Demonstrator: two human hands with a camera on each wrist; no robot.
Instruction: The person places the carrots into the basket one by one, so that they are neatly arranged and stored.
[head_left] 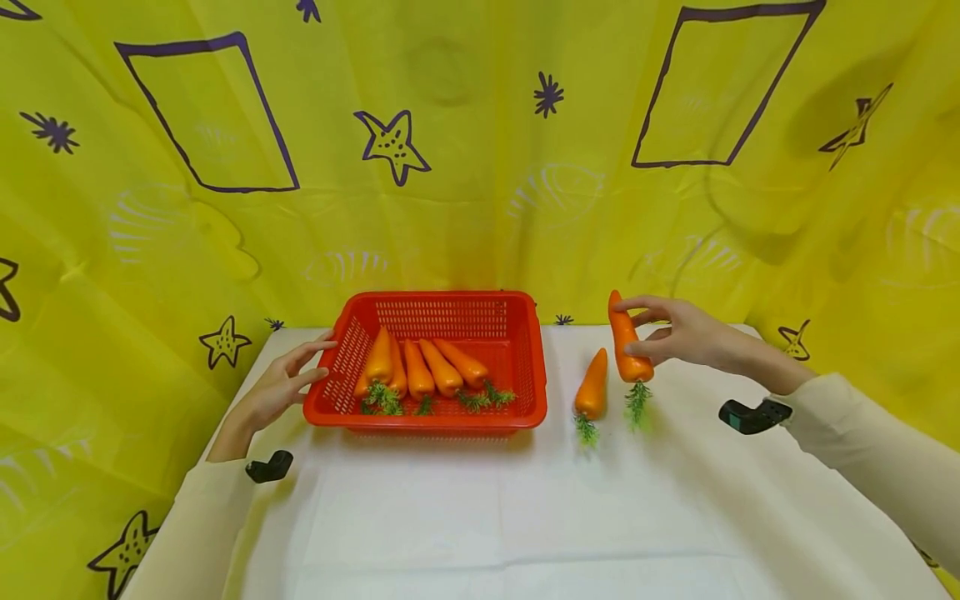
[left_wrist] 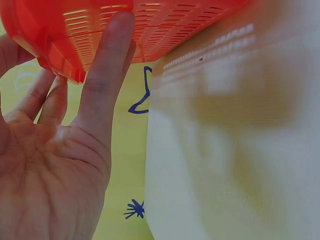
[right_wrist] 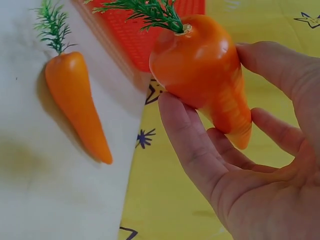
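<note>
In the head view my right hand [head_left: 686,333] holds a toy carrot [head_left: 626,337] up over the right of the table, tip up, green leaves hanging. The right wrist view shows thumb and fingers pinching this carrot [right_wrist: 200,65] from its sides. A second carrot [head_left: 592,387] lies on the table just left of it. My left hand [head_left: 273,392] touches the left side of a red plastic basket [head_left: 427,421] with its fingers extended. Up close, one of its digits lies straight against the slotted basket wall [left_wrist: 175,25]. Several carrots [head_left: 420,375] lie inside the basket, mostly to the left.
A white cloth [head_left: 420,517] covers the table. Behind and at the sides hangs a yellow curtain [head_left: 480,225] with dark star and square drawings. The basket stands near the table's back edge.
</note>
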